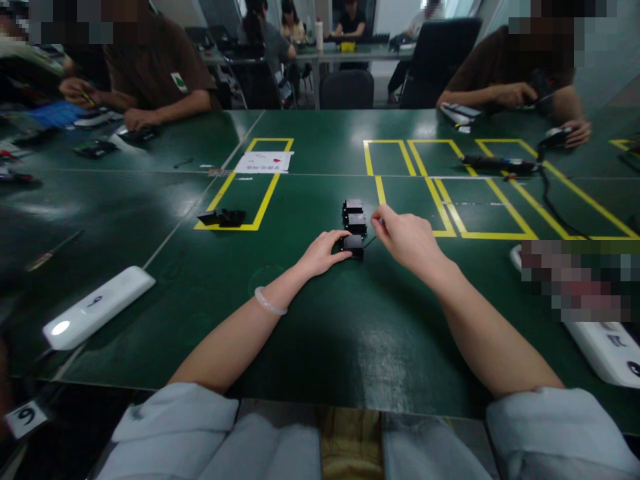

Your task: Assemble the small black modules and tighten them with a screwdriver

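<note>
Three small black box-shaped parts stand in a row on the green table. My left hand (323,255) grips the nearest black box (353,246) between thumb and fingers, from its left side. Just beyond it are the middle black box (357,221) and the farthest black box (354,205), untouched by either hand. My right hand (407,237) is closed in a pinch on a thin dark rod (370,242), whose end points down at the right side of the nearest box. Whether the tip touches the box I cannot tell.
Yellow tape (265,203) marks rectangles on the green table (300,347). A black part (223,217) and a paper sheet (264,162) lie left of centre. White power strips (100,308) flank both sides. Two people work across the table, one near a black tool (500,163) and cable.
</note>
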A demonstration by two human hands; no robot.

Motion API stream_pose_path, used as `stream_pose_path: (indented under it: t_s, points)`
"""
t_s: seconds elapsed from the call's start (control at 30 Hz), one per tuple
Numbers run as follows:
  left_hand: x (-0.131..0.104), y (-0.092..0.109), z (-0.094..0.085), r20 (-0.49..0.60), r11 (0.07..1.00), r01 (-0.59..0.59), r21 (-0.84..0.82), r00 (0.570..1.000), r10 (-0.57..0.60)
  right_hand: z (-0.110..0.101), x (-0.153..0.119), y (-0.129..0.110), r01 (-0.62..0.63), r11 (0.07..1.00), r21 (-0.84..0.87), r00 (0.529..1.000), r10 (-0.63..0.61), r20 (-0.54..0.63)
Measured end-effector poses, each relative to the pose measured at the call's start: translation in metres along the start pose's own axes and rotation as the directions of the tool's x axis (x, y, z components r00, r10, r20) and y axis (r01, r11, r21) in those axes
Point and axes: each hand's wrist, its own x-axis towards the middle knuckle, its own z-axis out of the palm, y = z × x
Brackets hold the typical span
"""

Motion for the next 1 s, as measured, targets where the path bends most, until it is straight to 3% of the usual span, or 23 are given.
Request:
stream_pose_path:
  t_s: [0.23, 1.0]
  points:
    - [-0.0004, -0.0002, 0.0004, -0.012, 1.000, -0.010, 0.000, 1.000, 0.010, -0.0006, -0.0019, -0.0004, 0.048, 0.995, 0.086, 0.998, -0.045, -0.035]
    - [0.0002, 0.0083, -0.0002, 0.031, 1.000, 0.001, -0.023, 1.000, 0.000, -0.0053, -0.0011, 0.0015, 0.015, 1.000, -0.016, 0.999, -0.015, 0.042]
